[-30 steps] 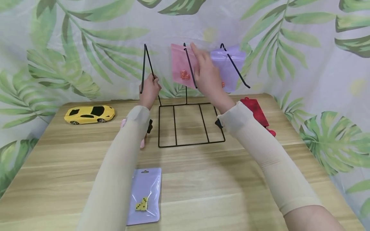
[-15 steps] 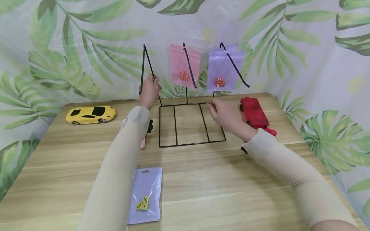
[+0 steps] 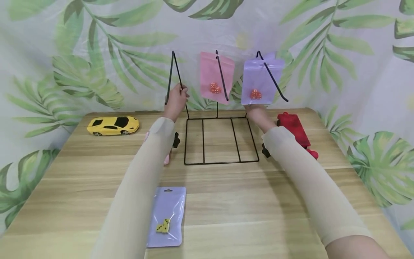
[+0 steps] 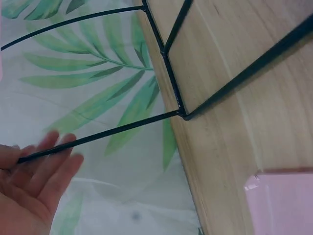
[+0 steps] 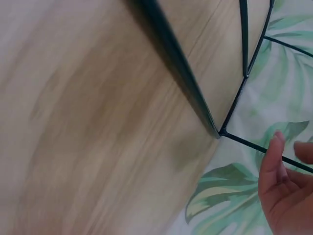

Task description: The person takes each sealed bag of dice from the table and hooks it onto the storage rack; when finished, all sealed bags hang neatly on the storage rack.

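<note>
A black wire display rack (image 3: 221,163) stands on the table with three hooks. My left hand (image 3: 176,102) holds its left upright; in the left wrist view the thumb of this left hand (image 4: 36,183) lies on the wire and the fingers lie behind it. My right hand (image 3: 258,117) is at the right upright, partly hidden behind a purple pouch (image 3: 250,79). In the right wrist view the wire runs between the right hand's (image 5: 286,191) thumb and forefinger, which stand apart. The purple pouch and a pink pouch (image 3: 207,70), each with orange dice, hang on the right and middle hooks.
A purple pouch with yellow dice (image 3: 174,207) lies at the table's front. A yellow toy car (image 3: 113,126) stands at back left, a red toy vehicle (image 3: 294,127) at right. A pink item (image 4: 286,203) lies beside the left arm. A leaf-patterned cloth (image 3: 136,21) hangs behind.
My right hand has come away from the hanging pouches, dropped to the rack's right side, then moved up to the right upright. The left hand has stayed on the left upright.
</note>
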A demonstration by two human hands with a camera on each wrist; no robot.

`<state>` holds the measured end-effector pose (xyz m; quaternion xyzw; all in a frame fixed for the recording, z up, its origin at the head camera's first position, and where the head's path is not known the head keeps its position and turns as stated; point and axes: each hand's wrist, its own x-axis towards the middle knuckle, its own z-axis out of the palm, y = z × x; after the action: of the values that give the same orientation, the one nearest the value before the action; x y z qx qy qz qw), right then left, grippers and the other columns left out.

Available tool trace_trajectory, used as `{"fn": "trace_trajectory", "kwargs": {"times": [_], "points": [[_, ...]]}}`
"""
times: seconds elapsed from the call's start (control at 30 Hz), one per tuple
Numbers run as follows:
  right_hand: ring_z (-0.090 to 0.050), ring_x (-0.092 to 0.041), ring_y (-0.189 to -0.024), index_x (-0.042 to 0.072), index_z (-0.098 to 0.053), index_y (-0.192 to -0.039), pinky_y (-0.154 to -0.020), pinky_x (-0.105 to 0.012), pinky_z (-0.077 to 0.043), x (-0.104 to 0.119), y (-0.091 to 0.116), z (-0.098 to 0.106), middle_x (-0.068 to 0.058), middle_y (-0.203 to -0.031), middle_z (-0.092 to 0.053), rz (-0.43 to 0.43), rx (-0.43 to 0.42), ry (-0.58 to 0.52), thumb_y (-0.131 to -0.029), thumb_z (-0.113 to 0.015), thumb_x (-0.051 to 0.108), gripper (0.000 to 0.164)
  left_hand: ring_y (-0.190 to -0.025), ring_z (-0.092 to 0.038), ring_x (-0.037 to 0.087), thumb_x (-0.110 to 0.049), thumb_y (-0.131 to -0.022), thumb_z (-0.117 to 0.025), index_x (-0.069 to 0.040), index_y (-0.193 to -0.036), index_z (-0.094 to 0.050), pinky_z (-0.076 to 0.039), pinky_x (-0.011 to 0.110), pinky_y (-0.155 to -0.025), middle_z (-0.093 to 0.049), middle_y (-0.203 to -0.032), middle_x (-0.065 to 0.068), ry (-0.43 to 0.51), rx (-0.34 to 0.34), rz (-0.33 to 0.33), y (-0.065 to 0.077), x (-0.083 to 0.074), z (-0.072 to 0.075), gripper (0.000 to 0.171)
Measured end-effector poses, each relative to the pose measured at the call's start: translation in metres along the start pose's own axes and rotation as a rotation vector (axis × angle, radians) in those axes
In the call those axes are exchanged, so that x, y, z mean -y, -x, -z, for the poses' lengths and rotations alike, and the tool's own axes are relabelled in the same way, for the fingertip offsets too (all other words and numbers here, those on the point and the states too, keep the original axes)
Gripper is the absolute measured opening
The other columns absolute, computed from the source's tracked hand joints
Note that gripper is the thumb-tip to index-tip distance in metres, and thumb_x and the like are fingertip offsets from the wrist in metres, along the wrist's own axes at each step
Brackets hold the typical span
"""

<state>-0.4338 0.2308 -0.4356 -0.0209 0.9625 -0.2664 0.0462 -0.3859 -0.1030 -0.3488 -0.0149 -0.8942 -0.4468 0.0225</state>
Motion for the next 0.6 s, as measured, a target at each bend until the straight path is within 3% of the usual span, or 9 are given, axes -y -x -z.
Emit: {"fn": "trace_trajectory", "kwargs": {"times": [0.07,0.1,0.17,0.23,0.33,0.47,0.53,0.6], "points": [[-0.058,-0.023,-0.083,0.009,-0.053,-0.140,-0.073,-0.038,-0.051,-0.005,-0.003,-0.007,-0.011,-0.120,-0.063,-0.032,-0.038,-0.030,-0.108,-0.030,0.038,0.049,-0.131,-0.052,0.030,-0.045,-0.105,-0.043,-0.015,-0.152,-0.034,-0.044,0.045,-0.105,-0.048,-0.148,0.012,-0.075,0.037,0.017,0.006,0.001,0.005,0.057],[-0.058,-0.026,-0.082,0.009,-0.059,-0.134,-0.071,-0.040,-0.051,0.006,0.010,0.000,-0.014,-0.119,-0.063,-0.115,-0.024,-0.144,-0.105,-0.042,0.038,0.044,-0.138,-0.046,0.032,-0.050,-0.102,-0.046,-0.015,-0.156,-0.027,-0.040,0.048,-0.110,-0.039,-0.156,0.012,-0.119,0.065,0.024,0.010,0.002,0.009,0.067],[-0.057,-0.022,-0.074,0.003,-0.065,-0.118,-0.063,-0.035,-0.049,0.017,0.025,0.005,-0.015,-0.108,-0.065,-0.124,-0.001,-0.166,-0.105,-0.046,0.029,0.035,-0.147,-0.031,0.036,-0.059,-0.098,-0.049,-0.013,-0.160,-0.013,-0.030,0.051,-0.118,-0.022,-0.164,0.014,-0.239,0.147,0.035,0.023,0.004,0.022,0.085],[-0.057,-0.019,-0.070,-0.001,-0.068,-0.104,-0.059,-0.030,-0.047,0.025,0.038,0.009,-0.016,-0.101,-0.067,-0.117,0.028,-0.150,-0.105,-0.048,0.023,0.031,-0.149,-0.023,0.042,-0.061,-0.097,-0.050,-0.010,-0.160,-0.007,-0.024,0.055,-0.120,-0.012,-0.165,0.020,-0.343,0.249,0.035,0.041,0.004,0.037,0.092],[-0.061,-0.020,-0.074,-0.004,-0.069,-0.106,-0.060,-0.028,-0.049,0.026,0.044,0.011,-0.018,-0.104,-0.068,-0.117,0.031,-0.150,-0.105,-0.048,0.020,0.032,-0.146,-0.026,0.047,-0.056,-0.098,-0.052,-0.004,-0.159,-0.013,-0.025,0.058,-0.118,-0.016,-0.162,0.025,-0.481,0.366,-0.017,0.080,0.002,0.056,0.089],[-0.065,-0.021,-0.078,-0.004,-0.069,-0.106,-0.066,-0.030,-0.054,0.023,0.042,0.019,-0.017,-0.103,-0.070,-0.129,0.015,-0.152,-0.104,-0.049,0.016,0.029,-0.141,-0.036,0.047,-0.047,-0.099,-0.057,-0.001,-0.155,-0.026,-0.030,0.060,-0.114,-0.032,-0.157,0.025,-0.603,0.432,-0.076,0.135,0.006,0.074,0.079],[-0.066,-0.020,-0.076,-0.005,-0.069,-0.105,-0.069,-0.032,-0.056,0.019,0.041,0.027,-0.016,-0.099,-0.071,-0.138,0.007,-0.147,-0.103,-0.050,0.014,0.027,-0.136,-0.043,0.047,-0.045,-0.098,-0.058,0.001,-0.153,-0.031,-0.035,0.061,-0.110,-0.039,-0.153,0.027,-0.656,0.457,-0.077,0.154,0.012,0.078,0.076],[-0.067,-0.017,-0.071,-0.004,-0.070,-0.102,-0.069,-0.031,-0.056,0.017,0.042,0.034,-0.014,-0.094,-0.073,-0.148,-0.004,-0.125,-0.102,-0.051,0.015,0.027,-0.131,-0.049,0.047,-0.045,-0.097,-0.060,0.003,-0.149,-0.038,-0.040,0.060,-0.106,-0.046,-0.147,0.028,-0.692,0.460,-0.061,0.163,0.022,0.081,0.074]]}}
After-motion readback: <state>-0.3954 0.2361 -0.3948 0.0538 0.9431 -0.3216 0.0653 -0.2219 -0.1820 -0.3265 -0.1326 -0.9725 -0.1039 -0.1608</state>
